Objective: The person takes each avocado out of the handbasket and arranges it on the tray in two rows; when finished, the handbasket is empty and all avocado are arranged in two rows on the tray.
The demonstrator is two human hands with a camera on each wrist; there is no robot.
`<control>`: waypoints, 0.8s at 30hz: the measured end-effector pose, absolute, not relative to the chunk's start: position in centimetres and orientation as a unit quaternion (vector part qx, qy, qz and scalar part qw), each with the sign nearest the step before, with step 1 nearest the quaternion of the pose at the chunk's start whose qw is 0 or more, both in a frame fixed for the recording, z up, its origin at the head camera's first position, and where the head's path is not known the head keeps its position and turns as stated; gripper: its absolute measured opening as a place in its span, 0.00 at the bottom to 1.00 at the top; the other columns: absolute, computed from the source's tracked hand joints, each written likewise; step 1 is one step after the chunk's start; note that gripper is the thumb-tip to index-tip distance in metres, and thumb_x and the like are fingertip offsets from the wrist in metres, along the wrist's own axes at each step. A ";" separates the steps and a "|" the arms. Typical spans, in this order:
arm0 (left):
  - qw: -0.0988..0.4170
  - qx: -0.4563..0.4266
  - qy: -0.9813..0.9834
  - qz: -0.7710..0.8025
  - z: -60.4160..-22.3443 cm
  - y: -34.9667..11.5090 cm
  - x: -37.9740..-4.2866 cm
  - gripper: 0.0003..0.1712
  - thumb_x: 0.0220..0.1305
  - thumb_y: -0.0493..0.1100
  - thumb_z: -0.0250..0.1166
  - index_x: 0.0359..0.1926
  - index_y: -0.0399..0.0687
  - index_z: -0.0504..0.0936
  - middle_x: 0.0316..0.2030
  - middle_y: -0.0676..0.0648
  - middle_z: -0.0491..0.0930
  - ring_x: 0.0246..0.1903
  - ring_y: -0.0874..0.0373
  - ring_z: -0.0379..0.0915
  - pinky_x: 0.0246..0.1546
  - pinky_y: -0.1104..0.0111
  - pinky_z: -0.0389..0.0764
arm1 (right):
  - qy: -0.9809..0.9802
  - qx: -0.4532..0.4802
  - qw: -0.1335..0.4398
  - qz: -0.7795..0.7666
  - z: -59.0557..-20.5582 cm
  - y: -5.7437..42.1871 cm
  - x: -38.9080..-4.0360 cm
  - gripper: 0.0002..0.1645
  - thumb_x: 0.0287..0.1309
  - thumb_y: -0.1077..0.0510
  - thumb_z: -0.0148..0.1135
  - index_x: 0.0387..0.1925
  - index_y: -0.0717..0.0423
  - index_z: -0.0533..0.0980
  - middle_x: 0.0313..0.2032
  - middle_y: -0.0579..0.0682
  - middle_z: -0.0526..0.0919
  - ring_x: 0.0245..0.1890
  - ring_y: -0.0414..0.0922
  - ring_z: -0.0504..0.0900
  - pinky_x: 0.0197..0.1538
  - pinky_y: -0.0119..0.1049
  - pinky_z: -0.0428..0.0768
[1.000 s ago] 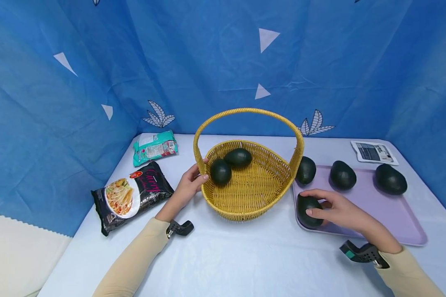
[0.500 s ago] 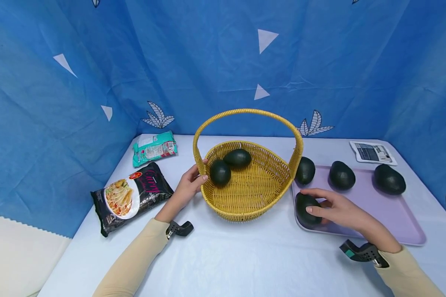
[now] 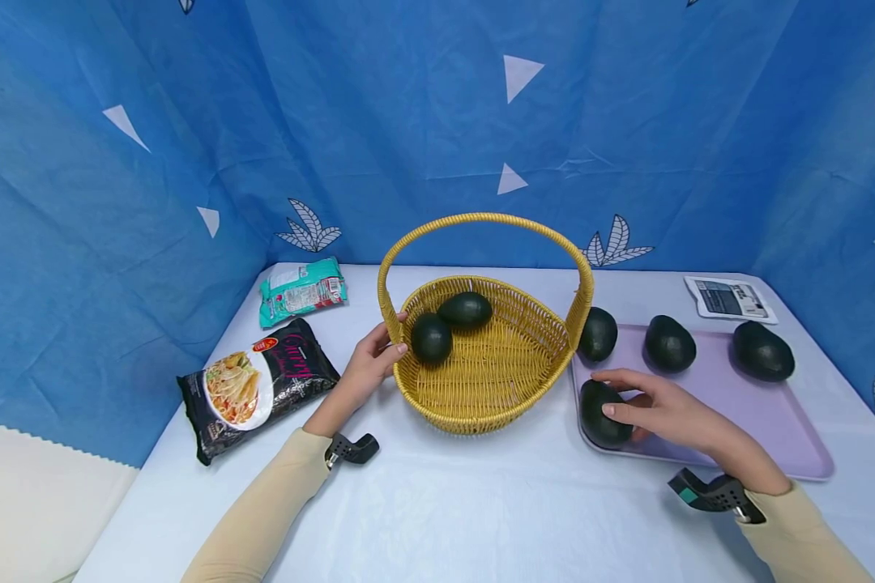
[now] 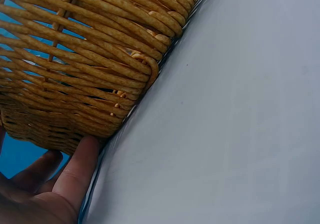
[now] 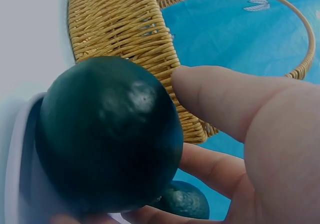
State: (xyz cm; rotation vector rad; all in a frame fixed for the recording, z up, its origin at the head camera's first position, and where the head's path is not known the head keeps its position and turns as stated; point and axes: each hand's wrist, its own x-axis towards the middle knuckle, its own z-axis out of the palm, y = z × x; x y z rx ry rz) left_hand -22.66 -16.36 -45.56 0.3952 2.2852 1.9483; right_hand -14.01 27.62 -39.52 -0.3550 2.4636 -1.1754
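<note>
A yellow wicker basket [image 3: 481,423] with a tall arched handle stands mid-table, holding two dark green avocados [image 3: 432,338] at its left. My left hand [image 3: 370,364] holds the basket's left side near the handle's foot; in the left wrist view one fingertip [image 4: 89,149] touches the woven wall. On the right, my right hand [image 3: 659,411] curves round an avocado [image 3: 599,417] lying at the near left corner of a lilac tray [image 3: 744,421]. The right wrist view shows that avocado [image 5: 110,134] large, the thumb [image 5: 215,94] by its edge; firmness of contact is unclear.
Several more avocados [image 3: 669,344] lie along the tray's far side. Behind it is a white-and-grey packet [image 3: 731,300]. Left of the basket lie a black noodle packet [image 3: 258,389] and a turquoise packet [image 3: 302,291]. A blue curtain [image 3: 437,121] backs the table.
My right hand has drawn very slightly to the right against the avocado, which stays in the tray corner. The left hand and basket look unchanged; the whole view has shifted a little.
</note>
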 end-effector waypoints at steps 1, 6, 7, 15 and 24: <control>0.057 0.130 0.754 0.642 -45.6 -16.4 -22.7 0.34 0.73 0.41 0.58 0.77 0.52 0.63 0.73 0.34 0.67 0.65 0.38 0.71 0.50 0.64 0.87 | 0.880 -0.124 0.192 -0.417 -39.5 27.6 -14.0 0.36 0.68 0.51 0.63 0.71 0.62 0.66 0.65 0.77 0.69 0.45 0.49 0.85 0.33 0.38 0.87; 0.059 0.129 0.753 0.643 -45.5 -16.3 -22.6 0.34 0.73 0.41 0.58 0.77 0.52 0.63 0.73 0.35 0.66 0.66 0.36 0.71 0.50 0.62 0.87 | 0.883 -0.121 0.185 -0.414 -39.3 27.8 -14.1 0.36 0.69 0.51 0.62 0.71 0.62 0.66 0.65 0.77 0.70 0.48 0.52 0.85 0.35 0.37 0.88; 0.059 0.130 0.752 0.643 -45.5 -16.3 -22.6 0.34 0.73 0.41 0.58 0.77 0.52 0.63 0.73 0.34 0.66 0.66 0.36 0.71 0.50 0.62 0.87 | 0.882 -0.120 0.183 -0.417 -39.3 27.9 -14.1 0.35 0.69 0.51 0.62 0.71 0.62 0.66 0.65 0.76 0.70 0.48 0.53 0.86 0.35 0.37 0.88; 0.059 0.130 0.753 0.642 -45.4 -16.3 -22.6 0.34 0.74 0.41 0.57 0.77 0.52 0.62 0.74 0.34 0.66 0.65 0.36 0.71 0.49 0.64 0.87 | 0.890 -0.152 0.141 -0.405 -38.7 28.3 -14.0 0.33 0.70 0.54 0.61 0.70 0.65 0.67 0.64 0.76 0.72 0.51 0.61 0.85 0.36 0.36 0.87; 0.063 0.126 0.749 0.647 -45.6 -16.3 -22.8 0.33 0.74 0.40 0.58 0.77 0.53 0.63 0.73 0.35 0.66 0.65 0.38 0.71 0.48 0.64 0.88 | 0.912 -0.185 0.076 -0.358 -37.2 28.3 -13.9 0.31 0.67 0.57 0.64 0.68 0.62 0.71 0.63 0.68 0.77 0.56 0.62 0.82 0.47 0.44 0.88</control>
